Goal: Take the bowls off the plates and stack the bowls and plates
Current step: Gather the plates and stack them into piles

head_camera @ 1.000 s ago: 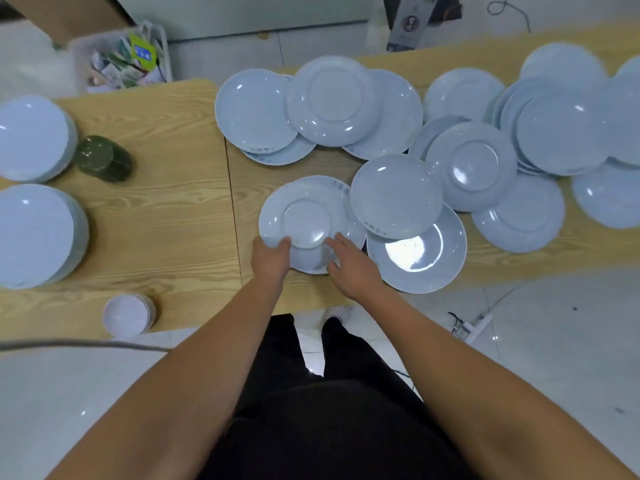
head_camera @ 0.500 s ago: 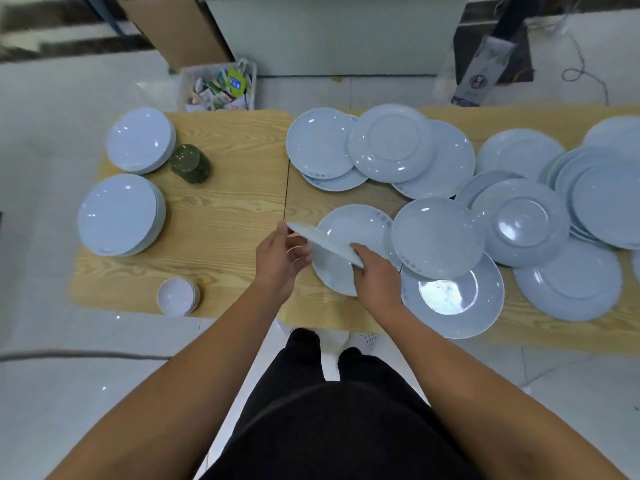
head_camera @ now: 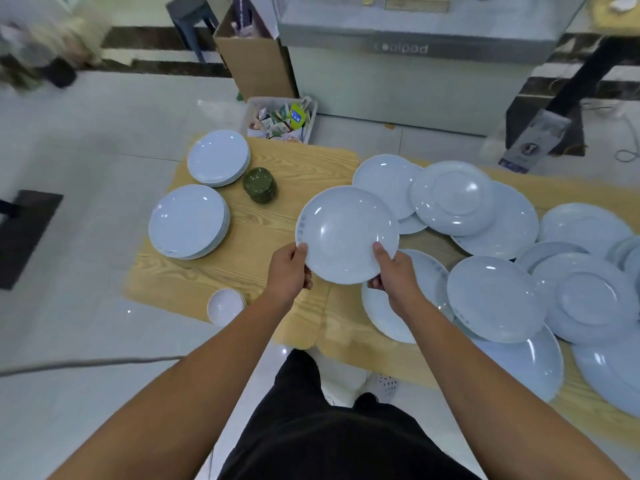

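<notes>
I hold a pale blue plate (head_camera: 346,233) face up in the air over the wooden table (head_camera: 277,213). My left hand (head_camera: 289,273) grips its near left rim and my right hand (head_camera: 394,271) its near right rim. Two neat stacks of plates stand at the left: a near stack (head_camera: 188,221) and a far stack (head_camera: 218,157). A small stack of white bowls (head_camera: 225,305) sits at the table's near left edge. Several loose plates (head_camera: 495,296), some upside down, overlap across the right side.
A dark green jar (head_camera: 259,185) stands between the plate stacks and the held plate. Behind the table are a white basket of packets (head_camera: 282,121), a cardboard box (head_camera: 254,60) and a grey counter (head_camera: 415,71). A cable (head_camera: 86,363) crosses the tiled floor at the left.
The upside-down plate was lifted off the plate beneath it, turned face up, and raised toward the left. The camera view has tilted up and shows more of the floor and the room.
</notes>
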